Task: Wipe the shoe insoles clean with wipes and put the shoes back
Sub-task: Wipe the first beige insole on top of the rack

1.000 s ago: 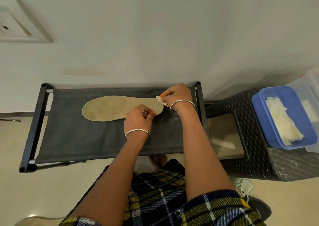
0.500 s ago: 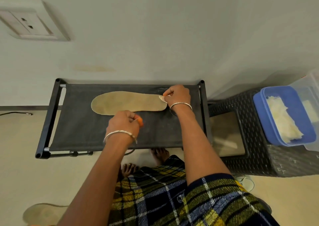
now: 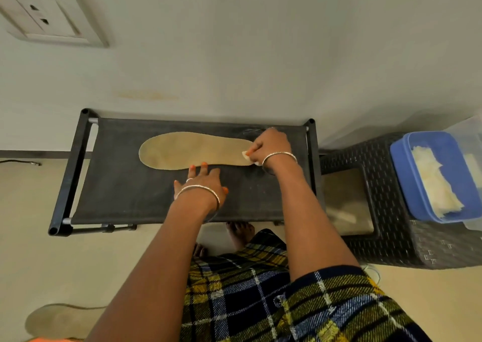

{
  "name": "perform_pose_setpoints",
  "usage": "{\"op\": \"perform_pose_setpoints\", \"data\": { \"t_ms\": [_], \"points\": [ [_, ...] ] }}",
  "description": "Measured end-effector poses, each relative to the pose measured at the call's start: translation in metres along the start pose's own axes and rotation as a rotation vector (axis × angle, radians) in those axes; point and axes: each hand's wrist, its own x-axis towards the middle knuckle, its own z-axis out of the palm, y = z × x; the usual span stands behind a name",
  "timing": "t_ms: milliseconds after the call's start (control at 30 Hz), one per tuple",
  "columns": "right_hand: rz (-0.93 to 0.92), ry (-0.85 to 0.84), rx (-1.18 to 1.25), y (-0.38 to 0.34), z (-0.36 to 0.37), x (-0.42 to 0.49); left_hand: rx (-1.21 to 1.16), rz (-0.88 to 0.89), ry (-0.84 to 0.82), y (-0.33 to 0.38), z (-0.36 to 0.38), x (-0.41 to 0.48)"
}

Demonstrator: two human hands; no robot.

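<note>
The right hand is pinching a wipe at one end of the insole, which is stretching leftward; the flat left hand is touching its edge.

A dark woven stool stands on the pale floor, pushed against the off-white wall. Far to the stool's left, high on that wall, sits a white double socket. Lower down, also left of the stool, the wall has a faint yellowish stain. A thin dark cable lies by the skirting, well left of the stool. A clear plastic box rests at the stool's right edge
</note>
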Motion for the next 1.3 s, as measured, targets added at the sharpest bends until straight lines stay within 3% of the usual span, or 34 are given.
{"op": "perform_pose_setpoints", "data": {
  "t_ms": [100, 233, 333, 433, 700, 1000, 1067, 1200, 1300],
  "points": [
    [0.134, 0.133, -0.064, 0.007, -0.017, 0.002, 0.065, -0.015, -0.083, 0.003, 0.006, 0.007],
    [0.031, 0.227, 0.085, 0.002, -0.021, 0.002, 0.068, -0.026, -0.105, 0.004, 0.007, 0.010],
    [-0.129, 0.162, 0.211, -0.011, -0.015, -0.002, 0.063, -0.022, -0.102, 0.005, 0.006, 0.009],
    [-0.212, 0.065, 0.170, -0.022, -0.007, -0.006, 0.057, -0.029, -0.111, 0.006, 0.008, 0.011],
    [-0.173, 0.205, 0.247, -0.026, -0.002, -0.003, 0.055, -0.037, -0.132, 0.011, 0.005, 0.012],
    [-0.298, 0.013, 0.032, -0.053, 0.032, -0.015, 0.038, -0.034, -0.130, 0.006, 0.007, 0.016],
    [-0.264, 0.028, -0.015, -0.048, 0.026, -0.011, 0.039, -0.030, -0.137, 0.003, 0.005, 0.015],
    [-0.011, 0.199, -0.074, -0.018, 0.007, 0.001, 0.043, -0.006, -0.145, -0.004, 0.000, 0.012],
    [0.030, 0.230, -0.050, -0.017, 0.010, 0.000, 0.054, -0.002, -0.157, -0.009, 0.000, 0.014]
  ]
}}
